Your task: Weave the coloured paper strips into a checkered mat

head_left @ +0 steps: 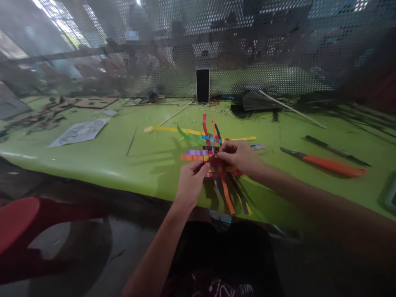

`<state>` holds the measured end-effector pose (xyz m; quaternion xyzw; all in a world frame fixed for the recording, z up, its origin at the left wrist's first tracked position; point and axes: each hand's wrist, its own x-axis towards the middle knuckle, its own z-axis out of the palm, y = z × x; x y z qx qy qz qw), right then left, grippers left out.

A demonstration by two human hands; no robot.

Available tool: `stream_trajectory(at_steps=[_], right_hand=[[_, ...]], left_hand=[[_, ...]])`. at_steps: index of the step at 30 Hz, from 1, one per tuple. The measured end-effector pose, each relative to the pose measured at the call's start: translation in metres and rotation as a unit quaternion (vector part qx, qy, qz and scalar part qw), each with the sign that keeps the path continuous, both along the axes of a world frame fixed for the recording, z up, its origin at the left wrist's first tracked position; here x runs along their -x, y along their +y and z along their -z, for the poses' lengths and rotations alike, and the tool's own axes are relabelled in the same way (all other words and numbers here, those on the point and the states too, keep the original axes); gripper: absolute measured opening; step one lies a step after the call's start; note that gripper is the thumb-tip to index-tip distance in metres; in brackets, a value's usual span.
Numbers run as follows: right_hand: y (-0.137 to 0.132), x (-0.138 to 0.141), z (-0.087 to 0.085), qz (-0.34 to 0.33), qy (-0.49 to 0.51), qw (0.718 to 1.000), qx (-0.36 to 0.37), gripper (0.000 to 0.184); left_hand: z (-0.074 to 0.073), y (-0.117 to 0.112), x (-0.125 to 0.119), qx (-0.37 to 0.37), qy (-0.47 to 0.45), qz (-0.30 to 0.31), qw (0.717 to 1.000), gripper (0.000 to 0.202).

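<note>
A small mat of woven coloured strips (213,140) is held just over the green table, its loose ends sticking out on all sides. My left hand (192,177) pinches its near left edge, close to an orange strip (192,157) and a purple strip (194,152). With thumb and forefinger together, my right hand (236,154) grips the strips near the mat's middle and right side; its fingertips cover part of the weave. A long yellow strip (173,130) and a green strip (185,134) reach out to the left. Orange and black ends hang toward me.
Right of the mat lie an orange-handled knife (334,164) and a dark knife (337,151). A phone (203,85) stands upright against the mesh wall (262,53). Left are a printed sheet (81,131) and cardboard scraps (46,117). A red chair (21,222) stands at lower left.
</note>
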<state>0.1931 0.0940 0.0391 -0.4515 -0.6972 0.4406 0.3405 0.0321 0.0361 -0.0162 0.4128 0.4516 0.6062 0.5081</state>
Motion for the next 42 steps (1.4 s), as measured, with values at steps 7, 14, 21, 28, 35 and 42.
stream_trajectory(at_steps=[7, 14, 21, 28, 35, 42], right_hand=[[-0.004, 0.002, -0.005, -0.036, -0.021, 0.999, 0.013, 0.016], [-0.003, 0.004, 0.004, 0.022, 0.064, 0.997, 0.047, 0.018], [-0.001, 0.003, 0.003, 0.054, 0.171, 0.978, 0.111, 0.026], [-0.007, -0.001, -0.01, -0.019, 0.055, 0.998, -0.029, 0.027], [-0.007, -0.002, -0.012, -0.012, -0.032, 0.995, -0.091, 0.02], [0.0, -0.005, -0.014, -0.04, -0.059, 0.997, -0.035, 0.015]], left_hand=[[-0.001, -0.002, 0.001, -0.002, -0.01, 0.01, 1.0, 0.018], [-0.008, -0.002, -0.001, 0.008, -0.091, 0.007, 0.996, 0.019], [-0.012, -0.003, 0.0, 0.022, -0.131, -0.008, 0.991, 0.02], [-0.006, -0.002, -0.001, -0.016, -0.088, -0.016, 0.996, 0.013], [0.002, 0.0, 0.0, -0.029, -0.051, -0.042, 0.997, 0.01], [0.006, 0.001, 0.003, -0.041, -0.014, -0.05, 0.998, 0.008]])
